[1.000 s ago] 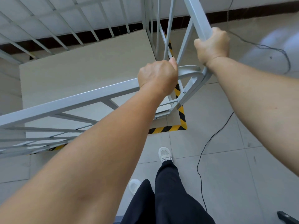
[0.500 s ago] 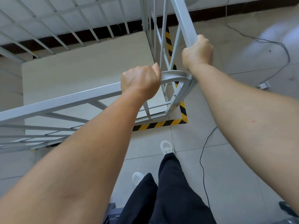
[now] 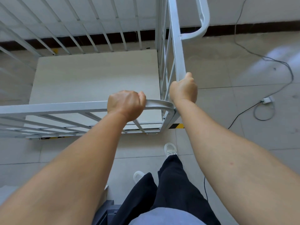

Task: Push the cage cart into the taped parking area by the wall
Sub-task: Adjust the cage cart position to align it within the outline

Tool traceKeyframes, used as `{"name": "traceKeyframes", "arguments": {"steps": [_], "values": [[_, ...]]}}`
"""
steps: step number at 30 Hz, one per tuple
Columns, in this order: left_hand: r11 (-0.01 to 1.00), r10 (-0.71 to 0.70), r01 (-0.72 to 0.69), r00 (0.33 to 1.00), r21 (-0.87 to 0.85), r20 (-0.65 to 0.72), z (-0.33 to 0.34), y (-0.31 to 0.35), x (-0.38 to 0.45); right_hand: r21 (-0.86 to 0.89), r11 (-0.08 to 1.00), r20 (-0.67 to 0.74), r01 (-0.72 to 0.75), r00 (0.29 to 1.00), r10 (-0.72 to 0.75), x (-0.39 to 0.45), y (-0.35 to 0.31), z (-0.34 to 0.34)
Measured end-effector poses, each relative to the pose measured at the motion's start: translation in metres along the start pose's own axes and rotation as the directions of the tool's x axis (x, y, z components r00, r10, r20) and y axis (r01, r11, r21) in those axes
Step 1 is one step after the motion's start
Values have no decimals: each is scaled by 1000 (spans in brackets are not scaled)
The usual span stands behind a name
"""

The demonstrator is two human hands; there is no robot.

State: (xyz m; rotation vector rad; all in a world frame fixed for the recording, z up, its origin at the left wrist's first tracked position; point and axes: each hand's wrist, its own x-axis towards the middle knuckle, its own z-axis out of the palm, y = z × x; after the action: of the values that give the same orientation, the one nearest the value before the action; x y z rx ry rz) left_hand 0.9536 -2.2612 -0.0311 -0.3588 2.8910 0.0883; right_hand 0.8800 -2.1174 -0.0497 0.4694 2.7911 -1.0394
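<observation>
The grey metal cage cart [image 3: 53,108] stands in front of me with a pale board as its floor [image 3: 95,78]. My left hand [image 3: 125,103] grips the near top rail close to the cart's right corner. My right hand [image 3: 184,90] grips the top rail of the right side panel just past that corner. Black-and-yellow floor tape [image 3: 176,126] shows beside the cart's near right corner, and a short piece [image 3: 55,50] shows near the wall at the far side. The cart's far side stands close to the white wall [image 3: 259,12].
A dark skirting strip [image 3: 243,30] runs along the wall's foot. A black cable [image 3: 276,62] loops over the tiled floor on the right to a small white plug block [image 3: 266,100]. My feet in pale shoes [image 3: 169,149] stand behind the cart. A dark object [image 3: 105,211] lies at the bottom edge.
The cart has rolled toward the wall and squared up with it; most of the near tape line is now hidden under its base. Both hands kept their grip.
</observation>
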Motion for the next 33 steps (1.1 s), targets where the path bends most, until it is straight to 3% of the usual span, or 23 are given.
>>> {"name": "traceKeyframes", "arguments": {"steps": [12,33], "values": [[998,-24,25,999,-52,29,2,6,1,41,999,-13,-4,1000,4,10,7,5],[966,-14,13,1000,-258,-2,-25,144,115,-52,996,-76,78,994,-82,185,15,-63]]}}
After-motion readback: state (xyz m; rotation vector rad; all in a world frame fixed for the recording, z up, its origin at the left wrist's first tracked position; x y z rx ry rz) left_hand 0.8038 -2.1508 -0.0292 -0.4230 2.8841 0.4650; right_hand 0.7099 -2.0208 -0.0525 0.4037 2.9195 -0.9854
